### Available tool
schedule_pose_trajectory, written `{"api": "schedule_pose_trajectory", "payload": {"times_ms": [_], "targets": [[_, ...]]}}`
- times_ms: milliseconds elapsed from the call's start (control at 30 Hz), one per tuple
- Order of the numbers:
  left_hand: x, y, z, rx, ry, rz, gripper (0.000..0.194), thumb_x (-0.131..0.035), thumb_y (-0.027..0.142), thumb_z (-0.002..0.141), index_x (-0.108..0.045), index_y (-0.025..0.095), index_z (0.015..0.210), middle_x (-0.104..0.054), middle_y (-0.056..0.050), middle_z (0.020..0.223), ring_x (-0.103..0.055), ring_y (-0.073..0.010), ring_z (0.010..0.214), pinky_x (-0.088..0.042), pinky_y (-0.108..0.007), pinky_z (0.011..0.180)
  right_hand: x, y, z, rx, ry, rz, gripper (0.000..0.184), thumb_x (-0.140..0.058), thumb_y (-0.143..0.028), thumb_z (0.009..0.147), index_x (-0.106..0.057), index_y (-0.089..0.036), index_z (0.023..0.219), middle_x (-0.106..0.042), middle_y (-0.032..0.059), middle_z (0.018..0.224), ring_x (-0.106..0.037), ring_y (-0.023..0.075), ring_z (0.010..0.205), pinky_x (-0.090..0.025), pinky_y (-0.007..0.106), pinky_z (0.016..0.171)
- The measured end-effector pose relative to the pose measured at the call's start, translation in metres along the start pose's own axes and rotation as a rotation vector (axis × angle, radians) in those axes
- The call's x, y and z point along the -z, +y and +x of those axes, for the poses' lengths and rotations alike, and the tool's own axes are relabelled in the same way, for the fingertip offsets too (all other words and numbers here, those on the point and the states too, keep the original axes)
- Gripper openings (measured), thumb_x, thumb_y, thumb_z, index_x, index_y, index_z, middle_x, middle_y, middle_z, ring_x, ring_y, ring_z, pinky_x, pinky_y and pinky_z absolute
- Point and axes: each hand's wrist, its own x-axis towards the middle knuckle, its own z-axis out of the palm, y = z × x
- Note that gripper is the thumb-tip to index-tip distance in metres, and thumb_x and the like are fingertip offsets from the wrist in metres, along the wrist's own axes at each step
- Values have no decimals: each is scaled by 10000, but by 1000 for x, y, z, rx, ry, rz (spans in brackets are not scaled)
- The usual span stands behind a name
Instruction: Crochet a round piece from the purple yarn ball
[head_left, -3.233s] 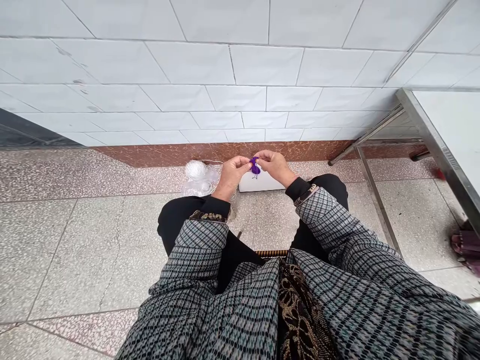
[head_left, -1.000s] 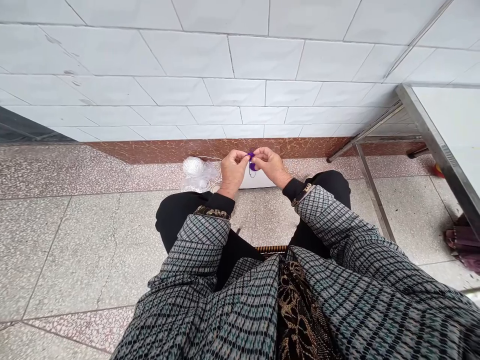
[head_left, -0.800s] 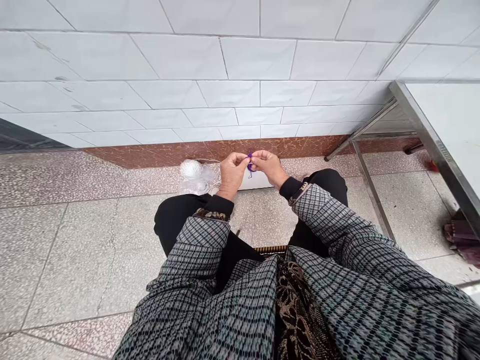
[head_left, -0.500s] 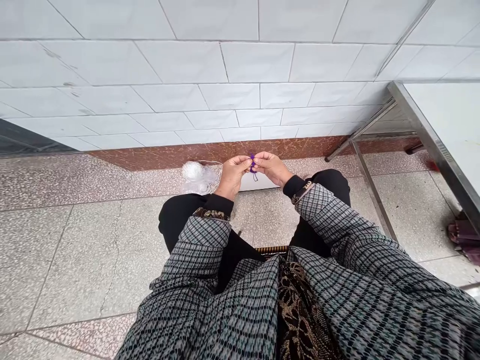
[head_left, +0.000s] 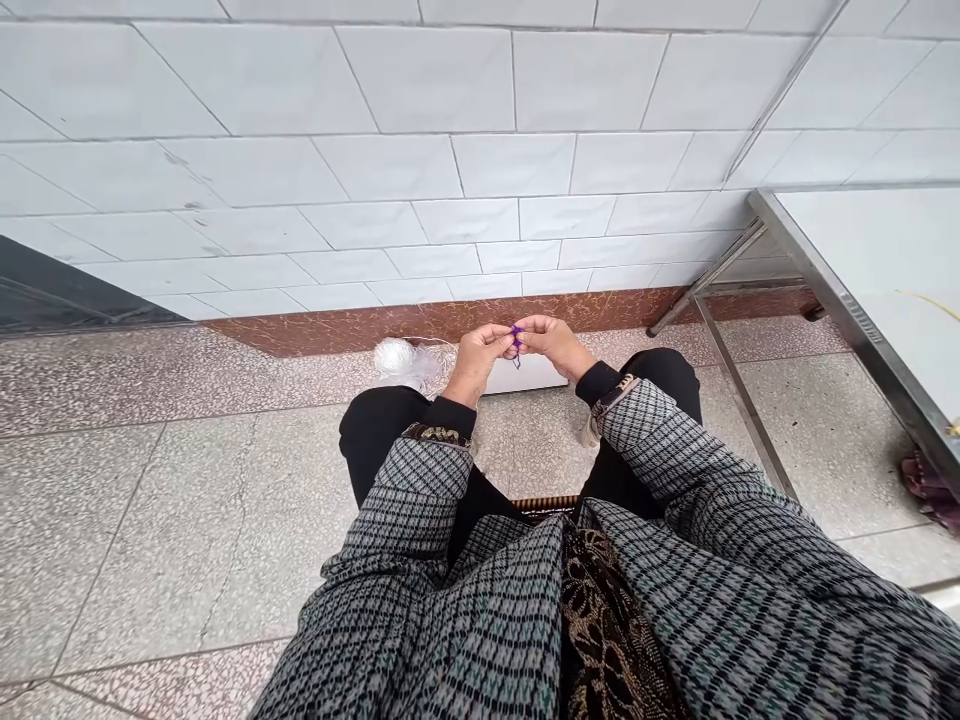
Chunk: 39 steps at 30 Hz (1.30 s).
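Note:
A small purple yarn piece [head_left: 517,337] is pinched between both hands, with a dark loop of thread hanging below it. My left hand [head_left: 478,362] closes thumb and fingers on its left side. My right hand [head_left: 556,345] grips the right side, fingertips almost touching those of the left. A ball of white yarn [head_left: 394,357] lies on the floor left of my left hand, beside crumpled clear plastic [head_left: 426,370]. From the ball a white strand runs toward my left hand. The fingers partly cover the purple piece, so its shape is unclear.
Behind the hands rises a white tiled wall [head_left: 480,165] with a reddish-brown skirting [head_left: 330,334]. A white flat box or board [head_left: 529,376] is on the floor beneath the hands. To the right stands a metal-framed table [head_left: 862,300], with a purple item [head_left: 930,485] below it.
The camera view has tilted and shifted, so hands, yarn and table appear a little lower. Both hands keep their pinch on the purple piece, turned slightly.

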Motion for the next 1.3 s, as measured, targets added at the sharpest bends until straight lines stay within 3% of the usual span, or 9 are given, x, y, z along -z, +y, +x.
{"api": "schedule_pose_trajectory", "payload": {"times_ms": [233,333,433,500,667,833,933,1100,1300], "targets": [[-10,-15,-4,-1,118,-35,134,-858,191,686,-731,180,728,-690,19,638,-590,-108,594,-510,-252,651,-4,12,-6,1,18,5,322,-1007,-148,698,-717,-189,832,-739,-37,755,-677,107,659,-597,253,717],[-8,-22,0,-54,132,-7,147,-864,197,713,-741,195,794,-748,-9,784,-668,-148,739,-554,-279,744,-7,8,-5,-16,51,8,295,-990,-139,714,-709,-184,791,-732,-38,709,-658,95,609,-582,232,666],[-3,-21,8,-121,50,-29,273,-878,236,760,-791,222,1019,-825,-62,1085,-755,-210,1039,-592,-325,930,-8,-5,1,-32,43,26,274,-986,-106,725,-727,-177,782,-735,-35,690,-665,92,606,-604,229,678],[0,-17,15,-108,-56,-39,333,-879,305,804,-791,223,1114,-825,-85,1157,-768,-219,1047,-599,-345,943,-7,-18,9,-28,24,31,267,-986,-86,735,-738,-170,787,-748,-25,696,-673,94,614,-619,231,693],[4,3,32,-74,-158,275,234,-793,425,889,-779,196,932,-697,-2,732,-525,-137,569,-496,-299,647,2,-50,38,7,86,29,258,-935,-17,734,-724,-165,760,-749,-21,663,-654,86,553,-592,201,617],[9,23,52,-399,-271,753,182,-710,319,907,-760,230,756,-735,-49,802,-649,-219,772,-510,-335,781,10,-51,57,-27,182,-218,312,-809,85,747,-665,-179,665,-656,-41,512,-572,79,462,-494,168,506],[14,29,63,-492,-350,926,191,-678,270,923,-734,238,743,-679,-50,796,-631,-231,773,-493,-348,768,11,-39,54,-103,100,-360,328,-796,112,727,-666,-181,661,-646,-47,495,-573,80,459,-487,162,491],[17,31,64,-517,-388,955,148,-660,225,945,-767,242,843,-697,-57,859,-639,-236,822,-500,-354,806,17,-34,41,-209,-88,-339,299,-828,102,734,-703,-165,685,-700,-28,541,-625,86,480,-550,174,523],[16,34,49,-523,-446,897,154,-674,243,962,-781,242,851,-690,-54,848,-633,-220,791,-486,-346,784,22,-43,33,-199,-74,-377,322,-772,142,781,-723,-157,671,-697,-29,543,-615,80,488,-536,169,527]]}}
